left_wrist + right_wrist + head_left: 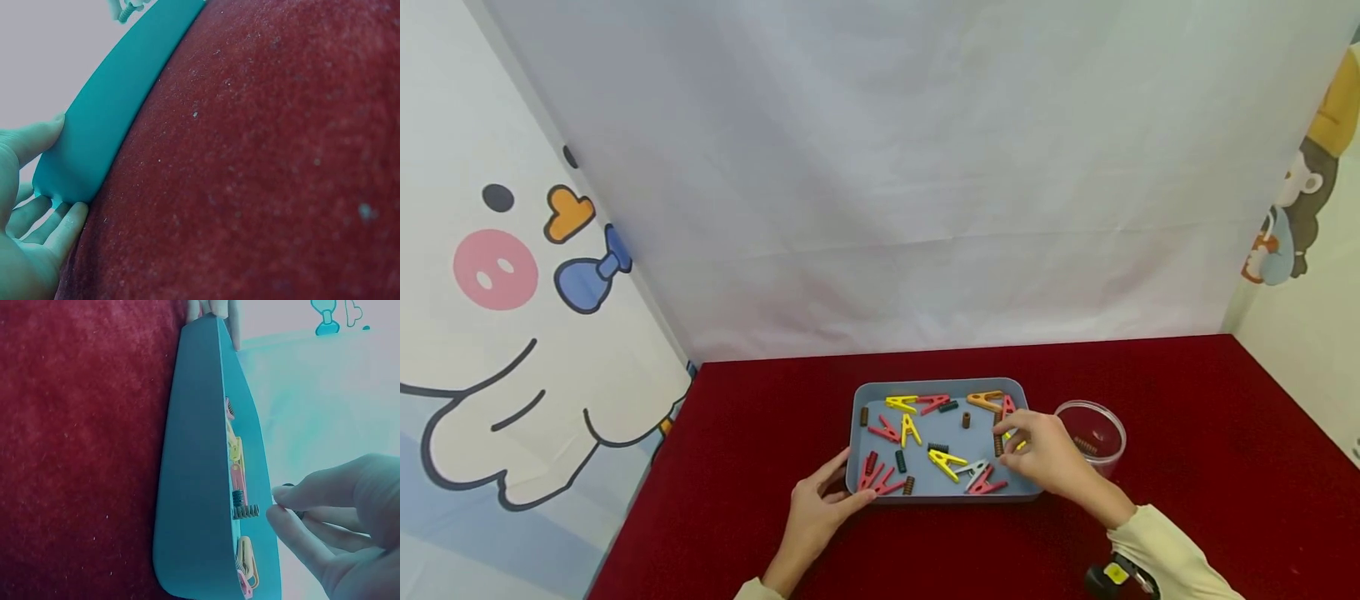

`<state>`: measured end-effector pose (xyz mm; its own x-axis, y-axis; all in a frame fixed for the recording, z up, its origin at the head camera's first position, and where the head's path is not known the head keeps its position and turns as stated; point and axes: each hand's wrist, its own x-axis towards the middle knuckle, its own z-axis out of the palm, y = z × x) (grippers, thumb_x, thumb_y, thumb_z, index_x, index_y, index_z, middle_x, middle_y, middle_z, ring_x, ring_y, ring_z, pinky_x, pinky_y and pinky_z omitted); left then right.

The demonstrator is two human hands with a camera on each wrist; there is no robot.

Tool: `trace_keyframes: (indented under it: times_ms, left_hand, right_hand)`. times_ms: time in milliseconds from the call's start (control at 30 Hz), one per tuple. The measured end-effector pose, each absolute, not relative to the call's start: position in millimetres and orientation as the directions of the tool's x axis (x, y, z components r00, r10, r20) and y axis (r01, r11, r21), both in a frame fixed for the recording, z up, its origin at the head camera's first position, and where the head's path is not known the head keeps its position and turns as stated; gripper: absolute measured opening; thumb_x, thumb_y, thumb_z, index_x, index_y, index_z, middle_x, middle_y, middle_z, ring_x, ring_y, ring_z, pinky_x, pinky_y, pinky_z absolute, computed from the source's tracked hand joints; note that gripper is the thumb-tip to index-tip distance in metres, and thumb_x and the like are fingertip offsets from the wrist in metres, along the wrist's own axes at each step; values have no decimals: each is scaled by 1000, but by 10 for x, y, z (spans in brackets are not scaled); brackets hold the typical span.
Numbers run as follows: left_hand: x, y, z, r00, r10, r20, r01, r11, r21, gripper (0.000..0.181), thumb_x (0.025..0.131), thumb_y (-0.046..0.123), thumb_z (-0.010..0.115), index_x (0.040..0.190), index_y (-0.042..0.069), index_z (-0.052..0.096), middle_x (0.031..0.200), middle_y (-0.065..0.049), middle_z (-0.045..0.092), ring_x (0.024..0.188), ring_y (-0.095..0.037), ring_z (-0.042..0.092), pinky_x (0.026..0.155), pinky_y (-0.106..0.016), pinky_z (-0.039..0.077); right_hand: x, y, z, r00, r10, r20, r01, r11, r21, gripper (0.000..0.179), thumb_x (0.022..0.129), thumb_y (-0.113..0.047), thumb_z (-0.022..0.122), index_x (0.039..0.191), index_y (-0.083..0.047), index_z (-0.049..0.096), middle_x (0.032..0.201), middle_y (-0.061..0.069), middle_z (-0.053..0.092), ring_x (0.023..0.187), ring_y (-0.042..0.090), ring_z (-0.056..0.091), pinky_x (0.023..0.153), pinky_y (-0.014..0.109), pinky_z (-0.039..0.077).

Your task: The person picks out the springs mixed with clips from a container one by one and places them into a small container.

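Note:
A grey-blue tray (pixel 936 498) lies on the red cloth, holding plastic clips and small coil springs. My left hand (pixel 820 504) grips its near left corner; in the left wrist view the thumb presses one side of the tray wall (pixel 100 112) and the fingers bend round the corner. Over the tray's right part, my right hand (pixel 1045 450) pinches a brown spring (pixel 998 447) between thumb and fingertips. The right wrist view shows that spring's dark ends poking out past the fingers (pixel 294 531). Beneath, a yellow clip (pixel 1017 442) is partly covered by the hand.
Right of the tray stands a clear round tub (pixel 1122 433) with a brown spring (pixel 1085 446) inside. Yellow, red, orange and grey clips (pixel 944 461) lie scattered among green, red and brown springs (pixel 901 461). A white curtain (pixel 925 208) hangs behind the red cloth (pixel 760 433).

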<state>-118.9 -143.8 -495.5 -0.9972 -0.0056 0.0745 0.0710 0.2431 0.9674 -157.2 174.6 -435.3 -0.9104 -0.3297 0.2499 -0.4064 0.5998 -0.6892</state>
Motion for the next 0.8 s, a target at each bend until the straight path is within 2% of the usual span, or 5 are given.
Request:
trace_keyframes:
  times_ms: [233,400,633,800]
  left_hand:
    - [-1106,-1407,-4730,-998,20,62,65,238,969,67,67,19,77,126,8,49,123,-15,50,104,-27,52,72,-29,49]
    - [-1094,-1398,-4689,-999,16,37,40,252,967,67,67,18,76,127,7,47,122,-18,49,106,-28,50,72,-27,49]
    - [-1092,-1391,-4695,-999,17,29,32,241,970,68,68,18,76,127,7,47,121,-18,50,106,-28,51,71,-24,48]
    - [-1108,-1399,-4725,-999,12,30,32,238,971,67,67,18,77,127,9,47,123,-17,49,106,-29,50,72,-27,49]
  right_hand:
    - [-1558,1747,-4320,-938,-277,206,-333,571,-750,29,66,-1,74,92,-8,65,86,3,60,65,8,59,48,24,45]
    - [-1552,1759,-4302,-946,-280,163,-291,514,-807,29,67,-2,73,94,-7,64,84,2,60,67,14,61,46,26,44]
    - [-1439,1736,-4080,-945,-303,119,-247,428,-869,28,70,0,70,97,-3,63,88,11,60,72,23,61,49,27,46]
    - [-1474,1803,-4130,-936,-326,135,-255,362,-897,29,72,-4,71,99,-7,62,83,9,62,72,18,62,49,27,46]
